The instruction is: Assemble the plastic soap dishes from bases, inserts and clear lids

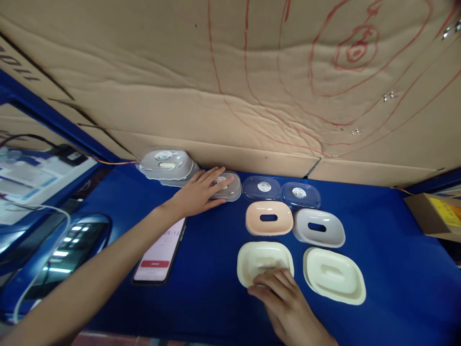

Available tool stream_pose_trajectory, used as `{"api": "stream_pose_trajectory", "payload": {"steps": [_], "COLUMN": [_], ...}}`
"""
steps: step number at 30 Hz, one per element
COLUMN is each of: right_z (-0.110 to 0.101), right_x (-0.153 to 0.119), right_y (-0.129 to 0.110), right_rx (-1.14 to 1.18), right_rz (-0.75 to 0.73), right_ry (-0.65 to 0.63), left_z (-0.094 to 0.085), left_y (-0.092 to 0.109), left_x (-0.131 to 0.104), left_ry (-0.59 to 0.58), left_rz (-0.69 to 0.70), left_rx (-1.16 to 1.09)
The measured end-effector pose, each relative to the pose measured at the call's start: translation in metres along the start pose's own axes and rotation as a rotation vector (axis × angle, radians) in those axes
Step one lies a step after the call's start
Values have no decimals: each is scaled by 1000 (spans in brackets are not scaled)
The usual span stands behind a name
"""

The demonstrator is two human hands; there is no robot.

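Clear lid under outstretched left hand, fingers flat.

Phone on blue table; cardboard wall behind

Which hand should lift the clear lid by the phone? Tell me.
Left, probably. The left hand already lies flat on that clear lid, while the right hand rests on the cream tray, nearer the camera.

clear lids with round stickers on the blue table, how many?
4. One under the left hand, a clear lid right of it, another further right, and one atop the stack at far left; that stack may hide more.
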State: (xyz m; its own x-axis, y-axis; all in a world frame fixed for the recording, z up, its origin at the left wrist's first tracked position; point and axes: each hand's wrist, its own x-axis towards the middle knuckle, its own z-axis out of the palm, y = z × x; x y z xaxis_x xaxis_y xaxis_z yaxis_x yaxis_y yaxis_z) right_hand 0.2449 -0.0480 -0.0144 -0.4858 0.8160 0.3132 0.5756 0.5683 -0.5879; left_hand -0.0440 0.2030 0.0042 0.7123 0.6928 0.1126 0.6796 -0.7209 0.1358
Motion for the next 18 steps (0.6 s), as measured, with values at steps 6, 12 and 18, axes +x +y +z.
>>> {"api": "stream_pose_trajectory", "payload": {"steps": [6, 12, 18], "right_z": [1, 0, -21], "right_x": [0, -3, -6], "right_y": [0, 0, -12], "right_rx": [4, -26, -82], "right_rz": [11, -26, -15], "right_ry": [-10, 36, 182], "left_z": [0, -21, -3], "left_y": [6, 37, 136], "left_x": [3, -7, -70], "left_ry": [-7, 168, 270], "left_rz": [-43, -42, -426], "left_rx": [-2, -86, -1361]}}
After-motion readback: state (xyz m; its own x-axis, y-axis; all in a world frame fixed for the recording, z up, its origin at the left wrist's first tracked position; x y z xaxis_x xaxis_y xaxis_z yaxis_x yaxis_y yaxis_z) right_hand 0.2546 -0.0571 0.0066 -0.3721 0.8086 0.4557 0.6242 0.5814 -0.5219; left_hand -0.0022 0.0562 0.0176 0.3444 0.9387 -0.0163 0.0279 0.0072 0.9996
